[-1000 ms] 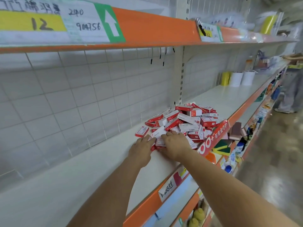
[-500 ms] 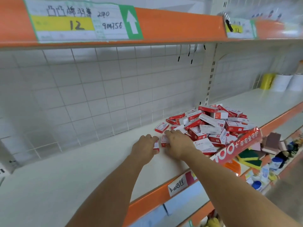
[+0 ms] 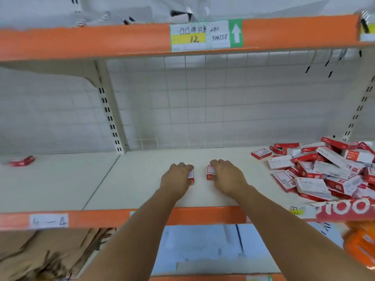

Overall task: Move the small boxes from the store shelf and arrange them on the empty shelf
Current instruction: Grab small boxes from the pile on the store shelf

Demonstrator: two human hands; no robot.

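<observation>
A: Start at the fingers. What are they doing?

B: The left hand (image 3: 177,179) is curled down over a box (image 3: 191,176), with the fingers (image 3: 183,166) draped across its top. Only the box's right edge peeks out at the thumb side. The right hand (image 3: 227,177) does the same to a second box (image 3: 211,172); its fingers (image 3: 220,162) close over the top and far side, and the box's left face shows. So both hands are narrow, each holding one box.

A: Lifted or set down?

B: The boxes look as if they sit on the shelf (image 3: 142,179), standing on edge, but I cannot tell for sure. A small gap of bare shelf shows between them.

A: How would you expect them to handle?

B: They look like small cardboard cartons, so probably light, stiff and easy to pinch. The card faces look slightly glossy but should not be slippery. The best hold is likely across the two broad faces, or from above as now. Squeezing hard might dent a corner, and little else could go wrong.

A: And farther out?

B: The pile (image 3: 318,171) of red-and-white boxes lies jumbled at the right end of the same shelf, well apart from the hands. In the next bay to the left, one stray box (image 3: 22,161) lies alone. The rest of that shelf is bare, so the arranging has, by my guess, hardly begun.
</observation>
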